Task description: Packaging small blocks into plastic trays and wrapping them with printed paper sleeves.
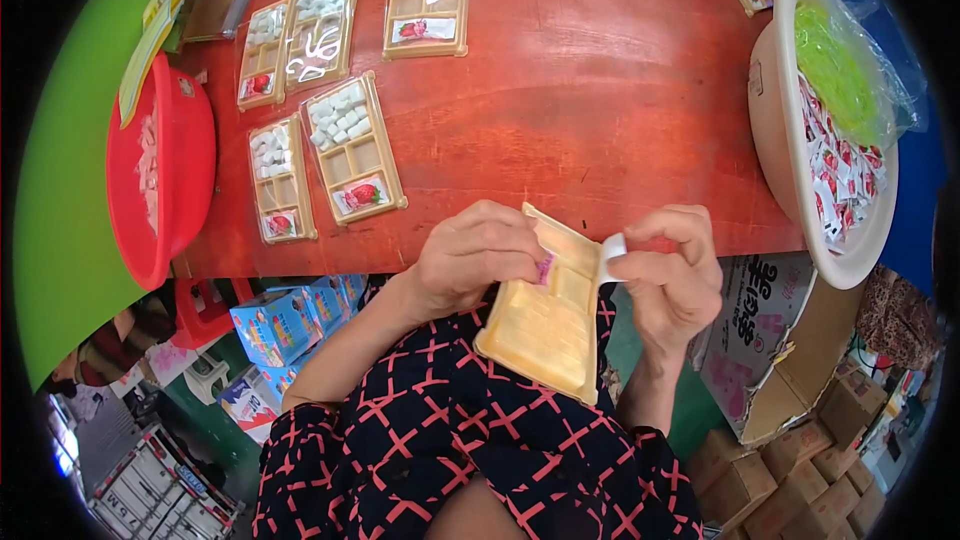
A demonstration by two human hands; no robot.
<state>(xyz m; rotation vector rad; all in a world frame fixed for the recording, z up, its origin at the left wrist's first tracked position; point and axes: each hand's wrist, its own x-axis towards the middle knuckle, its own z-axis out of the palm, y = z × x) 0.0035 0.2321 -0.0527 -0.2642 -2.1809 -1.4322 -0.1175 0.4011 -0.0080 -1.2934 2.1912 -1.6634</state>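
Note:
My left hand (475, 255) is closed on a tan plastic compartment tray (545, 330), which is tilted at the table's front edge, over my lap. A small pink-purple printed patch (545, 267) shows beside those fingers; I cannot tell whether it is a label or a sachet. My right hand (675, 285) pinches a small white strip (612, 256) against the tray's right edge. The strip looks like a sticker, partly hidden by my fingers. What the tray holds, if anything, cannot be made out.
Several tan trays (355, 147) with white cubes and strawberry-print sachets lie on the red table (600, 90). A red basin (185, 175) of pale pink pieces stands left. At right, a white basin (775, 120) holds sachets and a green bag (835, 70). Cartons (775, 480) are below.

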